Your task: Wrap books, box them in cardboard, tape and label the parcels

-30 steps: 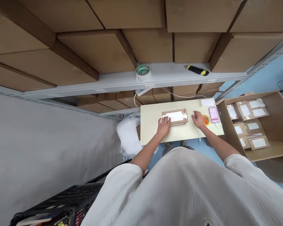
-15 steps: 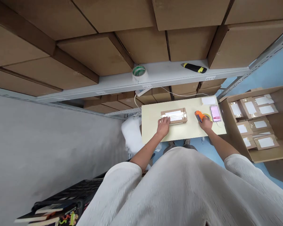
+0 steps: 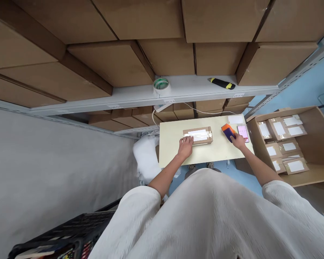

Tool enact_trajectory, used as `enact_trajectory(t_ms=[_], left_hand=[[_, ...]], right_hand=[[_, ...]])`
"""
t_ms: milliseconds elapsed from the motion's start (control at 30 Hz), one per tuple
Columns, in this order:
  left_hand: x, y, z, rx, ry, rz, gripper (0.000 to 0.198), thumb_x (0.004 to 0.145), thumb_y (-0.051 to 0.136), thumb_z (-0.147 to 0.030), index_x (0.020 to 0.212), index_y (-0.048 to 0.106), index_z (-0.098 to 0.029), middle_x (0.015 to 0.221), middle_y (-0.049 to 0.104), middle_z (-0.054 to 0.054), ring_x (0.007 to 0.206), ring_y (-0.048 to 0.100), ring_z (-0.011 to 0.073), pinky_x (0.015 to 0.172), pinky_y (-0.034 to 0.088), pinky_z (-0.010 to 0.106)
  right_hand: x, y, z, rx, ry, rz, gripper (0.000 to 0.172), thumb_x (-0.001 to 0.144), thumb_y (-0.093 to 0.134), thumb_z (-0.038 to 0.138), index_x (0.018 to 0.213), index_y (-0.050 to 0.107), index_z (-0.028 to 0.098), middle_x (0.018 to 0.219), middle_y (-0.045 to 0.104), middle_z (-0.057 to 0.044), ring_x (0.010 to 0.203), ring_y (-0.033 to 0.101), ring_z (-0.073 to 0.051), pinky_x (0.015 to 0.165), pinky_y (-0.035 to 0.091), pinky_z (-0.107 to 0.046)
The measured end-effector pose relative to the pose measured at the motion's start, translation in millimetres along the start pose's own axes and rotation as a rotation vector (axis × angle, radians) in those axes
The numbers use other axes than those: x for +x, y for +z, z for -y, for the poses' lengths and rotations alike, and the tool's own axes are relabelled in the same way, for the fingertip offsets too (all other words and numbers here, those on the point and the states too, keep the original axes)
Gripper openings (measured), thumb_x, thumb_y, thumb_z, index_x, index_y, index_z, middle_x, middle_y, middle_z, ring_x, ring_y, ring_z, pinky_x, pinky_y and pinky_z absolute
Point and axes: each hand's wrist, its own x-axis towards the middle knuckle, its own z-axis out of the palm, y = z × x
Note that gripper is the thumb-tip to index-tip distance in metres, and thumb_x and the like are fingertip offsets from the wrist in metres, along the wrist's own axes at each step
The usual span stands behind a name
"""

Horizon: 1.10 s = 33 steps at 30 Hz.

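Note:
On the pale yellow table [image 3: 169, 138] lies a small cardboard box [image 3: 206, 140] with a white label and shiny clear tape across its top. My left hand [image 3: 185, 147] grips the near left end of this box, fingers over the top edge; the thumb is hard to make out. To the right of the box, my right hand [image 3: 238, 141] is closed around an orange and purple tape dispenser [image 3: 228, 132], tilted and apart from the box. A phone with a pink screen [image 3: 242, 131] lies just beyond that hand.
White paper [image 3: 235, 119] lies at the table's back right. A large open carton [image 3: 317, 144] on the right holds several labelled boxes. Above the table, a shelf [image 3: 189, 86] carries big cartons, a tape roll [image 3: 161, 85] and a utility knife [image 3: 221, 83]. A black crate [image 3: 70, 230] stands lower left.
The tape dispenser has turned in my right hand, so its purple side now shows and the yellow ring is out of sight. My left hand stays on the box. The view has shifted slightly.

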Motion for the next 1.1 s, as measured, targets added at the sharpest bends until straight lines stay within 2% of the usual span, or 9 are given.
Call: enact_trajectory(t_ms=[100,233,367,500,600,733,900,967,1100], left_hand=[[-0.1,0.8,1.1,-0.006,0.006,-0.011,0.074,0.093,0.046,-0.011,0.167,0.045,-0.019,0.164,0.051,0.022,0.155,0.040,0.0400,0.127,0.028,0.059],[-0.9,2.2,2.0,-0.015,0.017,-0.027,0.074,0.093,0.045,-0.009,0.167,0.045,-0.018,0.164,0.051,0.023,0.155,0.040,0.0396,0.126,0.028,0.059],[-1.8,0.8,1.5,0.000,0.016,-0.030,0.075,0.093,0.046,-0.007,0.167,0.045,-0.017,0.164,0.051,0.023,0.154,0.042,0.0390,0.126,0.029,0.057],[-2.3,-1.5,0.7,0.054,0.012,-0.004,0.075,0.093,0.045,-0.005,0.167,0.044,-0.017,0.165,0.051,0.021,0.155,0.042,0.0368,0.126,0.029,0.054],[-2.7,-1.3,0.9,0.098,0.014,0.003,0.075,0.094,0.043,-0.004,0.168,0.043,-0.018,0.165,0.051,0.020,0.155,0.041,0.0352,0.126,0.029,0.053],[-2.2,0.1,2.7,0.097,0.017,-0.003,0.075,0.094,0.043,-0.005,0.168,0.043,-0.019,0.164,0.052,0.020,0.155,0.041,0.0352,0.126,0.029,0.054],[-0.4,-0.7,5.4,0.090,0.029,-0.006,0.071,0.094,0.044,-0.006,0.164,0.047,-0.016,0.161,0.054,0.021,0.153,0.043,0.0357,0.125,0.030,0.053],[-0.3,-1.6,5.5,0.084,0.036,-0.010,0.069,0.094,0.044,-0.007,0.163,0.048,-0.016,0.160,0.055,0.021,0.152,0.044,0.0357,0.124,0.031,0.053],[1.1,-4.4,5.7,0.030,0.036,-0.024,0.065,0.095,0.048,-0.009,0.159,0.053,-0.019,0.159,0.057,0.020,0.151,0.046,0.0366,0.123,0.033,0.055]], right_hand=[[6.7,-33.0,20.6,0.252,-0.127,0.147,0.042,0.094,0.066,0.056,0.116,0.077,0.022,0.109,0.079,-0.011,0.107,0.069,-0.036,0.104,0.051,-0.055],[6.1,-58.0,72.4,0.519,-0.352,0.449,0.046,0.091,0.072,0.059,0.119,0.080,0.023,0.116,0.080,-0.007,0.112,0.069,-0.032,0.106,0.052,-0.048],[0.7,-51.8,131.8,0.516,-0.384,0.600,0.051,0.087,0.077,0.059,0.123,0.082,0.023,0.120,0.081,-0.007,0.122,0.066,-0.035,0.113,0.048,-0.050],[3.7,-34.7,161.3,0.521,-0.388,0.706,0.055,0.080,0.081,0.060,0.121,0.081,0.023,0.124,0.080,-0.007,0.122,0.065,-0.034,0.116,0.044,-0.048],[10.2,-26.2,161.8,0.551,-0.404,0.698,0.055,0.076,0.081,0.058,0.119,0.076,0.024,0.114,0.079,-0.008,0.113,0.066,-0.032,0.109,0.047,-0.047],[11.0,-20.3,155.0,0.576,-0.461,0.605,0.051,0.079,0.077,0.056,0.116,0.053,0.029,0.087,0.066,0.001,0.087,0.061,-0.024,0.085,0.051,-0.040],[-4.6,-20.6,155.8,0.409,-0.608,0.438,0.030,0.092,0.059,0.052,0.101,0.042,0.029,0.091,0.058,0.002,0.082,0.053,-0.020,0.077,0.047,-0.035],[-11.3,-23.0,157.8,0.294,-0.612,0.407,0.033,0.091,0.062,0.054,0.101,0.042,0.029,0.092,0.059,0.002,0.081,0.053,-0.020,0.074,0.045,-0.033],[-18.7,-27.4,159.2,0.117,-0.626,0.328,0.054,0.076,0.078,0.056,0.101,0.038,0.030,0.091,0.063,0.003,0.077,0.054,-0.020,0.070,0.041,-0.030]])
